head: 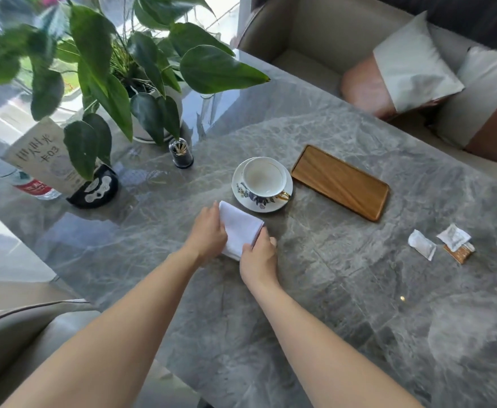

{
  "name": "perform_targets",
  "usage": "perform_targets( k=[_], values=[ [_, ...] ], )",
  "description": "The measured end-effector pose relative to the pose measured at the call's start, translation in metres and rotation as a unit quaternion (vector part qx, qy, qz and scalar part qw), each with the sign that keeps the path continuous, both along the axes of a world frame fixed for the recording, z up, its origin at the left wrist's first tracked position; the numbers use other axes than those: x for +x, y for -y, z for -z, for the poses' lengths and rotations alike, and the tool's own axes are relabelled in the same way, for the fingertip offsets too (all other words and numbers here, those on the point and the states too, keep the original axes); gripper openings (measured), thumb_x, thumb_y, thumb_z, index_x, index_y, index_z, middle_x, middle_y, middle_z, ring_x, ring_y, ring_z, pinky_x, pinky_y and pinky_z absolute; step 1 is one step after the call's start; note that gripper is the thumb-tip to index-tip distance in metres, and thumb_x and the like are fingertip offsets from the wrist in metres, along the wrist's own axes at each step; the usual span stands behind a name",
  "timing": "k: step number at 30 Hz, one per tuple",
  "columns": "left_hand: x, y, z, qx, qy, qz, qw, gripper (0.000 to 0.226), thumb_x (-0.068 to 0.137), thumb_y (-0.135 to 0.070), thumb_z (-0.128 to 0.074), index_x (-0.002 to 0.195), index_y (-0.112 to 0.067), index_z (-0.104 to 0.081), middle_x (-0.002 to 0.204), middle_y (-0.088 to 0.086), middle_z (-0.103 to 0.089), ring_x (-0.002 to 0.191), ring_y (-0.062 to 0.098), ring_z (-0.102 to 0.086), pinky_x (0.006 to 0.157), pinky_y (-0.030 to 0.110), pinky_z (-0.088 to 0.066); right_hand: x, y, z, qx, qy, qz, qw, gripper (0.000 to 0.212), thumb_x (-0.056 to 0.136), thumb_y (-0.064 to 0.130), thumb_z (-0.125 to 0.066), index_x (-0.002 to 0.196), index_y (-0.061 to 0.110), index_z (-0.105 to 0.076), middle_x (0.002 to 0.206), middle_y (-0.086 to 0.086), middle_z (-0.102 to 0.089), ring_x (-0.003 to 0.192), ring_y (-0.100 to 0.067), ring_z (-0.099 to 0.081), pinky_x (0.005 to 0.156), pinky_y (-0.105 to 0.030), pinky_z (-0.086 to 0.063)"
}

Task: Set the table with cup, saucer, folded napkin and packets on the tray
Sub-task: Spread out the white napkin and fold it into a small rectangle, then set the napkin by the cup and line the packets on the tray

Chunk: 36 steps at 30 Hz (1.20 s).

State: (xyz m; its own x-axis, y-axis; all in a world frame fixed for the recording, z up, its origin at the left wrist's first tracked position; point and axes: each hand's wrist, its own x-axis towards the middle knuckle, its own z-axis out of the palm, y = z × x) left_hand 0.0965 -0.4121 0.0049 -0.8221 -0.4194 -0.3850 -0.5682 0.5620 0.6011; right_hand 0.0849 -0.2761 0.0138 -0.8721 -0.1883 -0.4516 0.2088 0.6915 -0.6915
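- Grey marble table [344, 304] fills most of the view; potted plant [117, 69] at 11 o'clock.
- Wooden tray [340, 182], bare, lies at 2 o'clock from the napkin, just beside the saucer.
- White napkin [239, 229], folded, flat on the table at centre.
- Left hand [209, 232] lies flat on the napkin's left edge, fingers together.
- Right hand [257, 257] covers the near right corner; whether it pinches, cannot tell.
- Saucer [242, 191] at 1 o'clock from the napkin, cup [263, 176] on it, gold handle.
- Packets [440, 244], three, loose at 3 o'clock, well apart from the tray.
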Motion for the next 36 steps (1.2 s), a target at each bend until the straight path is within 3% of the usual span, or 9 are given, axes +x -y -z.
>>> perform_targets(
  k=[6, 8, 10, 14, 17, 20, 28, 33, 36],
  values=[
    [-0.007, -0.002, 0.015, -0.091, 0.001, 0.046, 0.995, 0.064, 0.099, -0.010, -0.045, 0.158, -0.003, -0.023, 0.133, 0.026, -0.049, 0.121, 0.041, -0.048, 0.102, 0.046, -0.043, 0.002, 0.005, 0.012, 0.046, -0.053, -0.019, 0.997, 0.061, 0.099, 0.016, -0.055, 0.152, 0.001, -0.027, 0.132, -0.017, -0.041, 0.122, -0.033, -0.050, 0.103, -0.033, -0.038],
    [-0.001, -0.005, 0.018, -0.135, -0.027, 0.054, 0.989, 0.066, 0.098, -0.013, -0.047, 0.160, -0.005, -0.023, 0.129, 0.022, -0.050, 0.117, 0.039, -0.049, 0.100, 0.046, -0.044, 0.002, 0.000, 0.014, 0.100, -0.096, -0.036, 0.990, 0.064, 0.098, 0.026, -0.057, 0.151, 0.005, -0.029, 0.128, -0.011, -0.042, 0.119, -0.031, -0.050, 0.100, -0.038, -0.041],
    [0.007, -0.006, 0.021, -0.180, -0.057, 0.055, 0.980, 0.066, 0.098, -0.020, -0.048, 0.159, -0.007, -0.027, 0.141, 0.019, -0.047, 0.126, 0.038, -0.047, 0.106, 0.048, -0.041, 0.003, -0.006, 0.015, 0.176, -0.169, -0.075, 0.967, 0.066, 0.096, 0.037, -0.054, 0.151, 0.011, -0.029, 0.134, -0.006, -0.043, 0.124, -0.027, -0.045, 0.101, -0.042, -0.038],
    [0.027, -0.006, 0.035, -0.236, -0.055, 0.158, 0.957, 0.069, 0.105, -0.044, -0.028, 0.163, -0.010, -0.014, 0.171, 0.008, -0.010, 0.159, 0.025, -0.008, 0.127, 0.042, -0.015, 0.004, -0.014, 0.025, 0.216, -0.231, -0.183, 0.931, 0.069, 0.098, 0.040, -0.040, 0.157, 0.011, -0.018, 0.164, -0.008, -0.022, 0.151, -0.024, -0.018, 0.118, -0.043, -0.024],
    [0.035, -0.002, 0.049, -0.230, -0.015, 0.200, 0.952, 0.074, 0.103, -0.055, -0.012, 0.164, -0.013, 0.002, 0.170, 0.001, 0.012, 0.158, 0.017, 0.012, 0.130, 0.040, -0.001, 0.006, -0.017, 0.036, 0.234, -0.207, -0.227, 0.922, 0.071, 0.101, 0.042, -0.030, 0.159, 0.008, -0.006, 0.169, -0.008, -0.001, 0.155, -0.021, 0.003, 0.123, -0.039, -0.006],
    [0.035, -0.001, 0.056, -0.237, -0.008, 0.205, 0.949, 0.075, 0.103, -0.058, -0.008, 0.162, -0.015, 0.009, 0.167, -0.002, 0.021, 0.157, 0.015, 0.018, 0.129, 0.040, 0.004, 0.008, -0.018, 0.042, 0.244, -0.204, -0.233, 0.919, 0.072, 0.102, 0.043, -0.025, 0.159, 0.007, 0.001, 0.169, -0.008, 0.006, 0.155, -0.021, 0.007, 0.123, -0.039, -0.002],
    [0.030, 0.000, 0.050, -0.237, 0.030, 0.220, 0.946, 0.077, 0.099, -0.061, -0.002, 0.160, -0.016, 0.014, 0.170, 0.001, 0.018, 0.155, 0.015, 0.022, 0.128, 0.041, 0.010, 0.003, -0.020, 0.040, 0.255, -0.179, -0.245, 0.918, 0.073, 0.101, 0.050, -0.021, 0.159, 0.013, 0.005, 0.169, -0.002, 0.008, 0.155, -0.019, 0.009, 0.123, -0.043, 0.000],
    [0.018, -0.011, 0.017, -0.236, 0.002, 0.167, 0.957, 0.085, 0.096, -0.062, -0.004, 0.163, -0.011, -0.014, 0.172, 0.005, -0.006, 0.159, 0.018, 0.004, 0.129, 0.043, 0.001, -0.008, -0.047, 0.023, 0.186, -0.182, -0.221, 0.940, 0.069, 0.097, 0.053, -0.020, 0.159, 0.022, -0.013, 0.168, 0.005, -0.010, 0.154, -0.012, -0.001, 0.121, -0.042, -0.004],
    [0.009, -0.033, -0.004, -0.258, -0.046, 0.173, 0.950, 0.081, 0.100, -0.061, -0.010, 0.163, -0.011, -0.019, 0.171, 0.006, -0.012, 0.159, 0.018, -0.004, 0.130, 0.042, -0.006, -0.012, -0.085, 0.013, 0.188, -0.198, -0.210, 0.939, 0.070, 0.096, 0.056, -0.018, 0.159, 0.025, -0.012, 0.168, 0.006, -0.013, 0.154, -0.009, -0.003, 0.121, -0.041, -0.008]
  ],
)
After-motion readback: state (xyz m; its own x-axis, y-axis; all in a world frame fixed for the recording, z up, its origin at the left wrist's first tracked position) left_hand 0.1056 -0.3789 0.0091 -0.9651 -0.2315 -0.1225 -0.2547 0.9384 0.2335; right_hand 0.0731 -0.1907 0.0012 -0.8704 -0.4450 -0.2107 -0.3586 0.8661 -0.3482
